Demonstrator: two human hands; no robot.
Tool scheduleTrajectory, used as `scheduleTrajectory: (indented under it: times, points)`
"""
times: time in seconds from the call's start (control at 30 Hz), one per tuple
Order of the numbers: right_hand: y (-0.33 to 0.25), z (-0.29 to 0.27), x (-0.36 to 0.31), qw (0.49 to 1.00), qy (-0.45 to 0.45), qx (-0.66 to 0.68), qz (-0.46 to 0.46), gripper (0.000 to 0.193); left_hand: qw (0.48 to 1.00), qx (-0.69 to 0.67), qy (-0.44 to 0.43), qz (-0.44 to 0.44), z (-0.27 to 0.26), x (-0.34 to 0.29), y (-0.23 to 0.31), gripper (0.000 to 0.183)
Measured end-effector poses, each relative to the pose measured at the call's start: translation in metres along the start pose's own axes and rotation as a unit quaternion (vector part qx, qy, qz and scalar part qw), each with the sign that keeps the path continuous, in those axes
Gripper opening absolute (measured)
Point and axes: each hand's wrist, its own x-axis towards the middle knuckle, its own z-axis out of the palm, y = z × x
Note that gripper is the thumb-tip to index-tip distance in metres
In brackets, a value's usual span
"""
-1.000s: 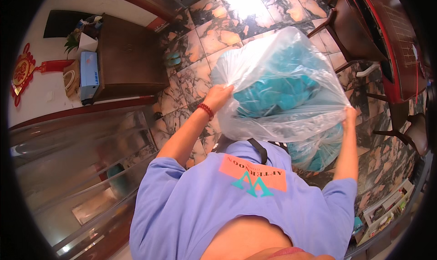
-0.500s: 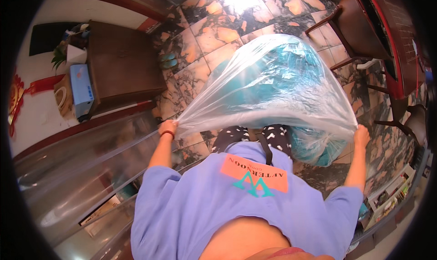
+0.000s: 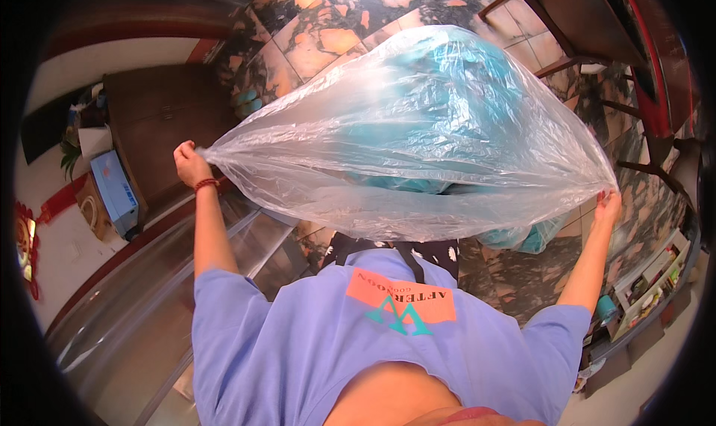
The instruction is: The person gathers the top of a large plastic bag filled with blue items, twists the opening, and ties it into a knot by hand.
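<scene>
Both my hands stretch a large clear plastic bag (image 3: 321, 142) wide between them. My left hand (image 3: 192, 165), with a red band at the wrist, is closed on the gathered left edge. At the opposite end my right hand (image 3: 608, 204) grips the other edge of its mouth. Inside or beneath the film sits a bulky teal thing (image 3: 455, 90); what it is cannot be made out through the plastic. A second teal bundle in clear plastic (image 3: 526, 236) lies on the floor beside my right leg, partly covered by the big bag.
A dark brown cabinet (image 3: 168, 131) stands at the left, near a blue box (image 3: 115, 191). Brown chairs (image 3: 574, 23) and a red-edged table (image 3: 667, 68) are at the far right. Slippers (image 3: 246, 101) lie on the marbled tile floor (image 3: 321, 38). A low shelf (image 3: 649, 284) is at the near right.
My hands have spread farther apart, the left one moving up and outward. The bag's mouth is pulled wider and higher, and the near edge now sags open toward me.
</scene>
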Motion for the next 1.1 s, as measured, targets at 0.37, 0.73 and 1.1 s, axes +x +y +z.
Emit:
scheduleTrajectory:
  times: [0.37,0.73,1.1]
  points:
    - [-0.031,0.030,-0.065,0.986,-0.132,0.101,0.010,0.024,0.605,0.028,-0.523,0.599,0.159,-0.423,0.361,0.115]
    - [-0.061,0.182,-0.143,0.891,-0.425,0.120,-0.105,0.010,0.538,-0.414,-0.725,0.113,0.203,-0.379,0.477,0.066]
    - [-0.079,0.294,-0.217,0.730,-0.653,-0.006,-0.203,0.035,0.652,-0.285,-0.556,0.429,0.217,-0.407,0.397,0.036]
